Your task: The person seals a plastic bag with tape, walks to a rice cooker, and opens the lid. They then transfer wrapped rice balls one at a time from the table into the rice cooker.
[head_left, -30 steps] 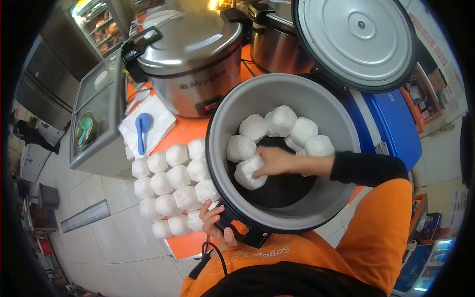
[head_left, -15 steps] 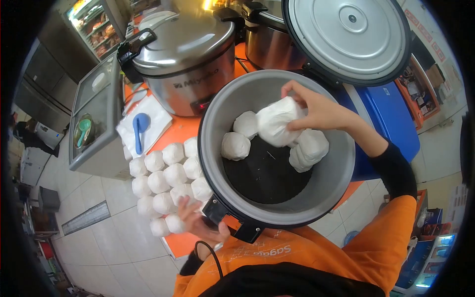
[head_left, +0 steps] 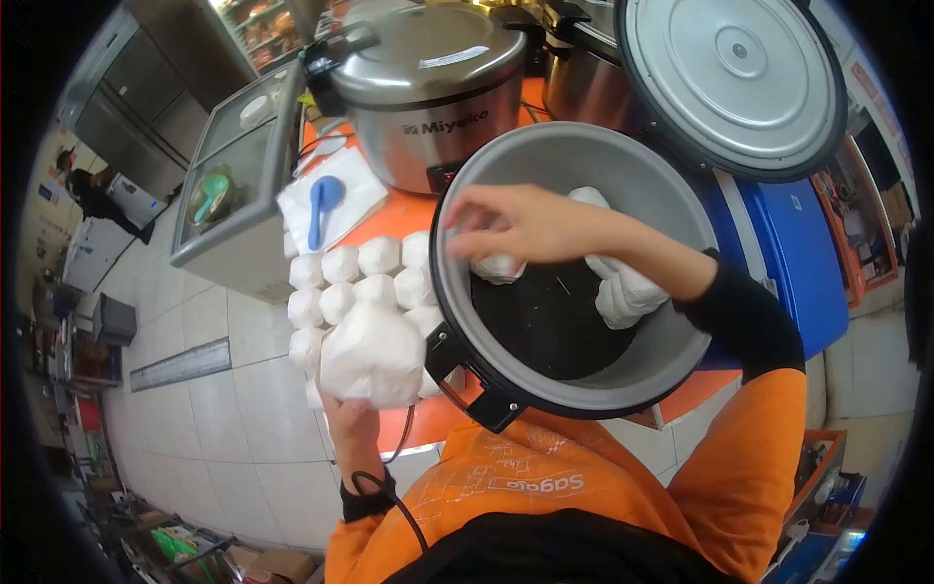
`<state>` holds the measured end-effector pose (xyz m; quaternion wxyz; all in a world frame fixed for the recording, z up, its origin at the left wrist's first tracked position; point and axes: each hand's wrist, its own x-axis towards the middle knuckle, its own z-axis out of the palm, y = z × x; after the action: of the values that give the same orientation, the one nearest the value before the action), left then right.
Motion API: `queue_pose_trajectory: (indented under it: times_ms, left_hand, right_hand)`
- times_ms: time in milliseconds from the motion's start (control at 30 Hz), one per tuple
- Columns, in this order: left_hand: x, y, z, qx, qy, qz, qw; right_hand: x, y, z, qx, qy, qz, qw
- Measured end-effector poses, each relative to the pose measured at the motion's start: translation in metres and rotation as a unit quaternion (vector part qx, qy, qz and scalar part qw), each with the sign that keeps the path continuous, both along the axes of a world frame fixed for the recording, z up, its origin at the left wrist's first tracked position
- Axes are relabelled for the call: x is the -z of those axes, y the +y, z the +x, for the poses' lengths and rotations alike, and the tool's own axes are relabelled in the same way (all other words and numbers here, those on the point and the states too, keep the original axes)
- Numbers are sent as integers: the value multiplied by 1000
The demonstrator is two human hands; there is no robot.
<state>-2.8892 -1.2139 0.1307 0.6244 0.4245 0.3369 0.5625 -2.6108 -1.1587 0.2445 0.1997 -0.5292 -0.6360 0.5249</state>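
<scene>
A white paper-wrapped bundle is raised in my left hand, whose fingers are under and around its near side. It partly covers the rows of similar wrapped bundles on the orange table. My right hand holds nothing; its fingers are apart and point left, over the left side of the open rice cooker. Inside the cooker, several wrapped bundles rest on the dark bottom along the wall. Another wrapped bundle is partly hidden below my right hand.
Behind stands a closed Miyako rice cooker. The open cooker's raised lid leans back at the upper right. A blue rice paddle lies on white sheets at left. A blue cooler box and a glass-topped freezer flank the table.
My right hand has let go of its wrapped bundle in the cooker and moved left. My left hand has picked up another wrapped bundle. The view has shifted slightly.
</scene>
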Motion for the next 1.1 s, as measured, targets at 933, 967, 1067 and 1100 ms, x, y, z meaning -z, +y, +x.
queue_pose_trajectory:
  times_ms: [933, 967, 1067, 1100]
  left_hand:
    - [205, -108, 44, 24, 491, 115, 863]
    - [199, -109, 41, 26, 486, 111, 866]
    - [142, -102, 31, -16, 457, 79, 886]
    - [123, -98, 28, -41, 443, 68, 893]
  right_hand:
    - [182, -2, 33, -262, -276, 59, 923]
    - [180, -5, 31, -273, -256, 35, 927]
    - [182, -5, 35, -325, -262, 8, 909]
    - [181, -5, 36, -348, -279, 5, 895]
